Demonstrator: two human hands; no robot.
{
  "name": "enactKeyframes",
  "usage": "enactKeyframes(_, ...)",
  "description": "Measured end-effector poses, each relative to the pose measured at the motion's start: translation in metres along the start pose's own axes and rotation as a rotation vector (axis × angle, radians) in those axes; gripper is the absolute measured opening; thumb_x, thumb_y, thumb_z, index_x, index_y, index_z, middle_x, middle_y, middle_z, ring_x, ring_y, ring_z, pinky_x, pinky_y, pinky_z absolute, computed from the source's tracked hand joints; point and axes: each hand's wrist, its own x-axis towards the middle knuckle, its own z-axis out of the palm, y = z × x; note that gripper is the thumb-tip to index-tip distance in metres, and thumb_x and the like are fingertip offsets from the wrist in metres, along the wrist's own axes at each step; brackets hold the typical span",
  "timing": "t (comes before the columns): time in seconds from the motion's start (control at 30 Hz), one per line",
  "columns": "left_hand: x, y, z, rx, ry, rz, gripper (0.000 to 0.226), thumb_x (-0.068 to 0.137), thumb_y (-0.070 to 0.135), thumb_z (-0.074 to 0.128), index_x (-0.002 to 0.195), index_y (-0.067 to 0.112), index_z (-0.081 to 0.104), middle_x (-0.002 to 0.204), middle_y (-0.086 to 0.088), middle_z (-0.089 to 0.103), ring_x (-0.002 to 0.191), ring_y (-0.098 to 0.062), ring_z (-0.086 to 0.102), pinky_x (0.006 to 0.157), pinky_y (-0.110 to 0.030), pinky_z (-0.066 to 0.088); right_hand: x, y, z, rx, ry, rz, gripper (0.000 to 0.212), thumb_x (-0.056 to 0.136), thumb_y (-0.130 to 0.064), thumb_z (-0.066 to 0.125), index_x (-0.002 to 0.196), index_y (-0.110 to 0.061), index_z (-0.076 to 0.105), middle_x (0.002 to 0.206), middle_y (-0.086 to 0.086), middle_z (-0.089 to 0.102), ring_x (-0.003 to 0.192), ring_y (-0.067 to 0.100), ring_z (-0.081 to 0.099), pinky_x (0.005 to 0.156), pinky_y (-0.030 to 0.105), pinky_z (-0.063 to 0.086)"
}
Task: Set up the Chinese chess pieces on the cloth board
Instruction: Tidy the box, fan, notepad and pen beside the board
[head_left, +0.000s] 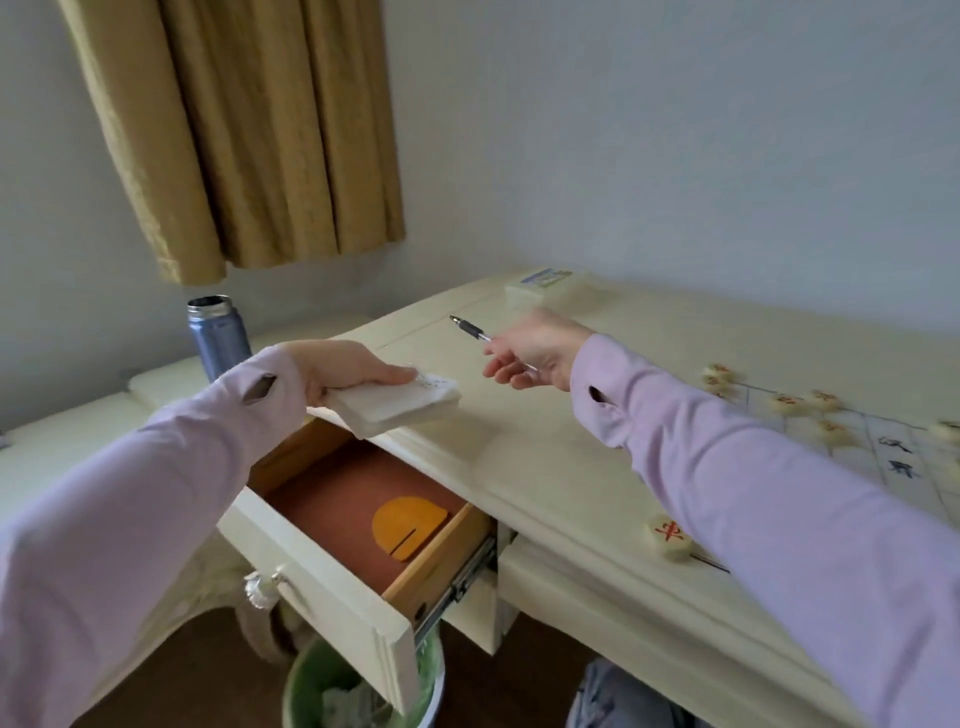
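Observation:
The cloth board (893, 462) lies at the right of the cream desk (545, 457), with black characters on it. Several cream chess pieces with red marks (789, 402) sit near its far edge. One red-marked piece (669, 538) lies near the desk's front edge, beside my right sleeve. My left hand (348, 371) grips a white pad of paper (400, 402) over the open drawer. My right hand (535, 348) holds a pen (470, 330), its tip pointing away to the left.
The open drawer (363, 525) has a brown lining and an orange round card (408, 525) inside. A blue metal flask (218, 335) stands at the left. A small box (540, 288) sits at the desk's back. A green bin (363, 691) stands under the drawer.

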Motion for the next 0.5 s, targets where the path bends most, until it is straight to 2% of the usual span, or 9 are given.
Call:
enactKeyframes(0.1, -0.019, -0.027, -0.020, 0.091, 0.027, -0.040, 0.037, 0.088, 0.041, 0.060, 0.098, 0.006, 0.067, 0.082, -0.006, 0.070, 0.069, -0.018, 0.065, 0.063, -0.026, 0.051, -0.004, 0.000, 0.015, 0.037, -0.070, -0.022, 0.020, 0.097, -0.010, 0.047, 0.079, -0.006, 0.054, 0.067, 0.007, 0.051, 0.047, 0.008, 0.049, 0.041, 0.013, 0.042)
enactKeyframes(0.2, -0.028, -0.052, -0.030, 0.276, 0.082, -0.120, 0.033, 0.088, 0.036, 0.062, 0.086, 0.004, 0.068, 0.080, -0.007, 0.069, 0.070, -0.021, 0.063, 0.065, -0.029, 0.051, -0.009, 0.000, 0.031, 0.087, -0.093, -0.057, 0.023, 0.094, -0.011, 0.054, 0.072, -0.004, 0.054, 0.064, 0.007, 0.046, 0.054, 0.011, 0.045, 0.048, 0.015, 0.045)
enactKeyframes(0.27, -0.023, -0.063, -0.025, 0.347, 0.113, -0.179, 0.032, 0.089, 0.028, 0.062, 0.094, -0.002, 0.066, 0.093, -0.016, 0.069, 0.081, -0.028, 0.065, 0.074, -0.037, 0.053, -0.012, 0.001, 0.036, 0.051, -0.111, -0.055, 0.025, 0.094, -0.013, 0.055, 0.070, -0.005, 0.054, 0.063, 0.006, 0.046, 0.053, 0.011, 0.044, 0.045, 0.014, 0.045)
enactKeyframes(0.37, -0.021, -0.068, -0.007, 0.527, 0.168, -0.217, 0.021, 0.091, 0.017, 0.054, 0.097, -0.002, 0.060, 0.090, -0.013, 0.060, 0.079, -0.025, 0.057, 0.061, -0.028, 0.047, -0.018, 0.000, 0.039, -0.123, -0.188, -0.049, 0.024, 0.095, -0.021, 0.054, 0.075, -0.009, 0.058, 0.064, 0.003, 0.052, 0.051, 0.008, 0.045, 0.041, 0.012, 0.042)
enactKeyframes(0.43, -0.015, -0.070, 0.002, 0.563, 0.214, -0.205, 0.016, 0.092, 0.013, 0.051, 0.098, 0.001, 0.058, 0.088, -0.010, 0.055, 0.083, -0.023, 0.051, 0.064, -0.025, 0.042, -0.020, 0.000, 0.040, -0.183, -0.242, -0.051, 0.024, 0.096, -0.025, 0.052, 0.079, -0.010, 0.059, 0.064, 0.002, 0.057, 0.049, 0.007, 0.048, 0.043, 0.012, 0.042)
enactKeyframes(0.5, -0.008, -0.076, 0.004, 0.548, 0.264, -0.182, 0.018, 0.092, 0.012, 0.050, 0.104, 0.001, 0.058, 0.093, -0.010, 0.056, 0.085, -0.023, 0.053, 0.067, -0.027, 0.044, -0.022, 0.001, 0.043, -0.202, -0.284, -0.049, 0.023, 0.096, -0.026, 0.051, 0.082, -0.010, 0.060, 0.061, 0.001, 0.063, 0.045, 0.005, 0.055, 0.044, 0.013, 0.045)
